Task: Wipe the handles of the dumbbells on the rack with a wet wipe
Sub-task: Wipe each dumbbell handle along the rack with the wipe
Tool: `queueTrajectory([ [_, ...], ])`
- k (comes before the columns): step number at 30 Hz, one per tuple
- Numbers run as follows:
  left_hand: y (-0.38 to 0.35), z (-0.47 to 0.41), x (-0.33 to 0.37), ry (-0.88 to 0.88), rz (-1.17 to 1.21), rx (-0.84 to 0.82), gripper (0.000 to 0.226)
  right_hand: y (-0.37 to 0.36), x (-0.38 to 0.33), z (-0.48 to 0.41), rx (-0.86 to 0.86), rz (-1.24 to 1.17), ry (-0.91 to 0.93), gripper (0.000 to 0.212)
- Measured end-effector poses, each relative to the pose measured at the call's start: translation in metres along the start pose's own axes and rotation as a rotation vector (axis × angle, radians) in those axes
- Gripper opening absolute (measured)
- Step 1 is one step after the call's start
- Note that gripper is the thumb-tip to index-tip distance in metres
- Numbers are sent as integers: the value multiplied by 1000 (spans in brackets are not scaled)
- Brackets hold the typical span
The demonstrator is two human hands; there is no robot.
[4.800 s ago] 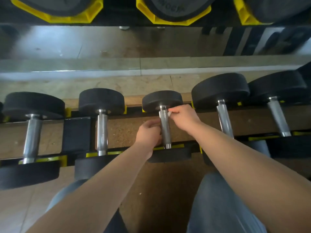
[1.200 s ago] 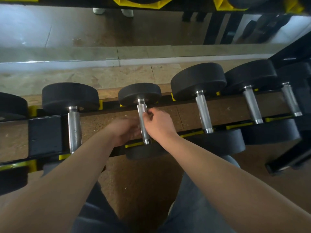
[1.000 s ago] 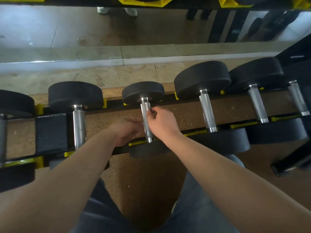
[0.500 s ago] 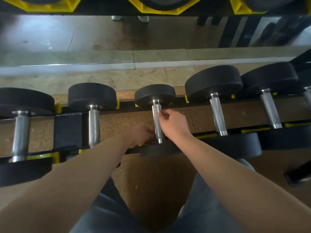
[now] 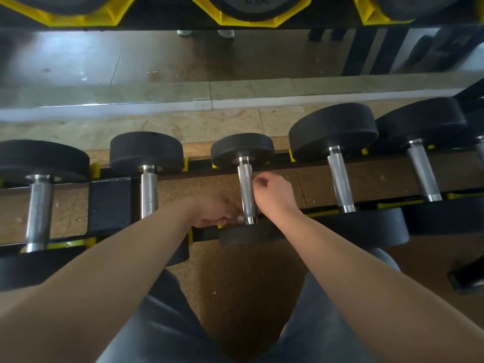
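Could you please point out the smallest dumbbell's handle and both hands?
Smallest dumbbell's handle [image 5: 245, 188]: head view, knurled middle.
Left hand [image 5: 214, 209]: head view, back of hand.
Right hand [image 5: 276, 197]: head view, back of hand.

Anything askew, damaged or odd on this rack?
Nothing stands out. The dumbbells sit in the rack, handles roughly parallel; the left hand, with a bit of wet wipe, and right hand flank the middle handle.

Gaps between handles [image 5: 340, 179] open; black heads [image 5: 242, 148] cap both ends

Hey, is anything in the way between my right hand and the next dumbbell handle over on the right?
Nothing visible. Only bare floor shows in the gap between the right hand and that handle.
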State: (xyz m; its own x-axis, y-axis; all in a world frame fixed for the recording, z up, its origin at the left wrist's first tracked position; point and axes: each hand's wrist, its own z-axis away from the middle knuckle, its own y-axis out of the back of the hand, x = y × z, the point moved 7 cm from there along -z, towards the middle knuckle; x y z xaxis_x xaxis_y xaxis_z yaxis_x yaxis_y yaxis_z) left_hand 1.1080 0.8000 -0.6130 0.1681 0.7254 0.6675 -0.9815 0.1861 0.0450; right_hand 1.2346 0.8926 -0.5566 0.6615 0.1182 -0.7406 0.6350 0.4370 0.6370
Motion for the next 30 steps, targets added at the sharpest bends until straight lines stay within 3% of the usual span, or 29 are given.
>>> queueTrajectory([
  [3,11,8,4,-62,223,106,28,9,0,2,33,-105,16,28],
  [6,22,19,15,-243,651,242,33,8,-20,14,-72,10,284,29],
  [9,15,24,23,-319,790,236,34,1,-26,20,-167,92,428,31],
  [15,6,25,0,-102,492,473,18,24,-18,12,-43,70,327,25],
  [18,-11,21,-5,-74,481,403,19,14,-14,15,-314,264,348,20],
  [21,-18,23,-4,-68,372,451,16,5,-13,23,-549,398,372,19],
  [23,-22,26,-2,-87,302,485,15,5,-22,19,-492,378,419,13],
  [28,-23,26,-1,-60,270,504,24,9,-48,-11,-63,222,495,9],
  [30,-22,25,-2,-42,300,506,23,6,-48,-11,-104,244,531,8],
])
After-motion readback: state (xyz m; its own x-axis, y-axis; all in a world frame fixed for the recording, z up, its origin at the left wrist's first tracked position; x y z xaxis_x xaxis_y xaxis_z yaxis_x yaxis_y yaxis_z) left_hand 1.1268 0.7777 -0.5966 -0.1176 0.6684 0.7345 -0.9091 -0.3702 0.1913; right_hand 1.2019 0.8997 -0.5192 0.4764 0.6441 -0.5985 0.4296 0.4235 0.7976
